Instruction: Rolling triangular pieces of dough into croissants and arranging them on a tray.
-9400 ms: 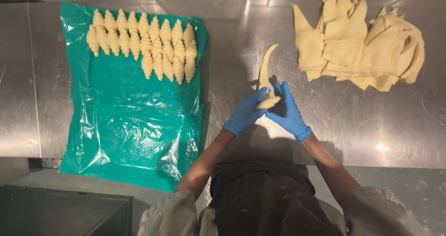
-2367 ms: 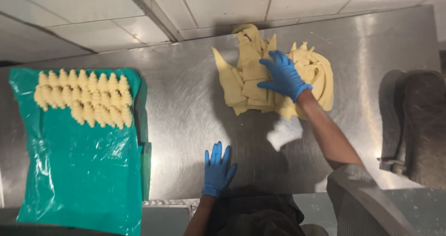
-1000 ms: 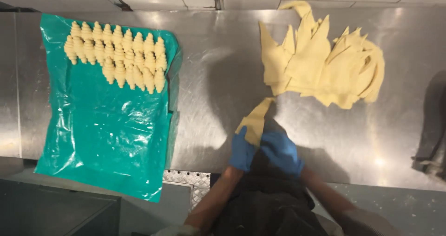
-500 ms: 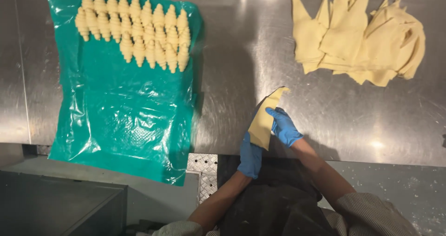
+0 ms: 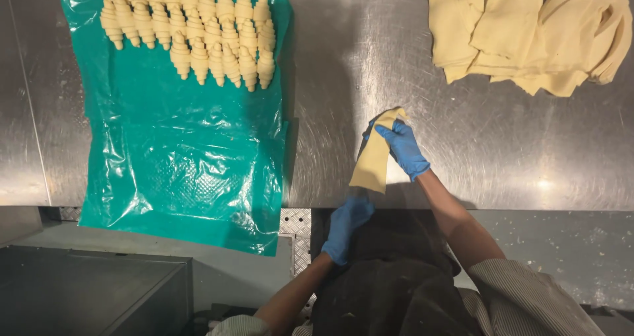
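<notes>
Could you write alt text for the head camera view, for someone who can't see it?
Two blue-gloved hands stretch a dough triangle above a steel table: right hand at its top, left hand at its bottom. Shaped croissants line a green plastic sheet; cut dough pieces lie far right.

No packages, labels, signs or screens visible anywhere in view.

Both hands, left (image 5: 347,227) and right (image 5: 404,148), wear blue gloves. The dough strip (image 5: 374,161) is pale yellow. The plastic sheet (image 5: 178,157) is teal green, the table (image 5: 343,78) brushed silver.
</notes>
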